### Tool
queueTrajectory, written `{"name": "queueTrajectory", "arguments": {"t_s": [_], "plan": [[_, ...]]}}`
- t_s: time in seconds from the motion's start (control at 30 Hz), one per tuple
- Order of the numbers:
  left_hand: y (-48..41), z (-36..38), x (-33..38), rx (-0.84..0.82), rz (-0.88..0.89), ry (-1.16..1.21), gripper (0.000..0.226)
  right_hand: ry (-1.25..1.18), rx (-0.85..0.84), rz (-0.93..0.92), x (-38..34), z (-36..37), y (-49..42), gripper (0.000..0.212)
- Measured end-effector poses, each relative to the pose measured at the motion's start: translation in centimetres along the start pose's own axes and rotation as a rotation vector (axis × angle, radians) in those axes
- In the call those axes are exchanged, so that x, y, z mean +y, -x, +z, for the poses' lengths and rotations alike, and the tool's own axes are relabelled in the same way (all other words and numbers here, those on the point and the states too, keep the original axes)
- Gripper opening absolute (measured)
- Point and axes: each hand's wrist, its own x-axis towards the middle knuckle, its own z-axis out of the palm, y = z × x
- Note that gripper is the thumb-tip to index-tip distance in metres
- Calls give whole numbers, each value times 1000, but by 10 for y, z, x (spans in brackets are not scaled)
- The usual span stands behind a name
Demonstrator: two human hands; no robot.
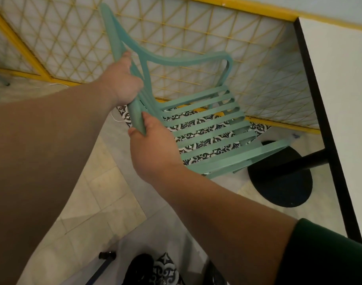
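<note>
A teal slatted chair (208, 128) stands on the floor in front of me, seat toward the table, its curved armrest arching at the top. My left hand (122, 81) grips the top rail of the chair's backrest, fingers curled round it. My right hand (153, 147) grips the same rail lower down, closer to me, thumb on the near side. The chair's legs are mostly hidden under the seat.
A white table (340, 99) with a black edge fills the right side; its black round base (280, 179) sits by the chair's front. A yellow lattice screen (186, 38) runs behind the chair. Patterned tiles (196, 122) show through the seat slats.
</note>
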Motion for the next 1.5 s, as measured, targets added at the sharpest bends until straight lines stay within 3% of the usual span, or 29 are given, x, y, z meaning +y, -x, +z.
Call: {"name": "queueTrajectory", "arguments": {"t_s": [0.23,0.37,0.6,0.73,0.9,1.37,1.5], "plan": [[3,1,0,30,-4,-63,86,-51,-33,-46,10,-2,-3,49],[42,13,9,135,-70,-85,81,-154,-152,58,55,-27,4,40],[154,62,8,144,-94,6,97,230,-163,170,146,-71,-9,38],[151,60,5,141,-123,62,94,528,-291,126,162,-81,-22,46],[146,59,7,148,-116,18,92,723,-274,103,179,-93,-34,55],[140,56,6,131,-81,2,91,737,-245,68,187,-89,-41,50],[135,50,2,114,-66,-13,89,736,-237,88,184,-81,-41,59]]}}
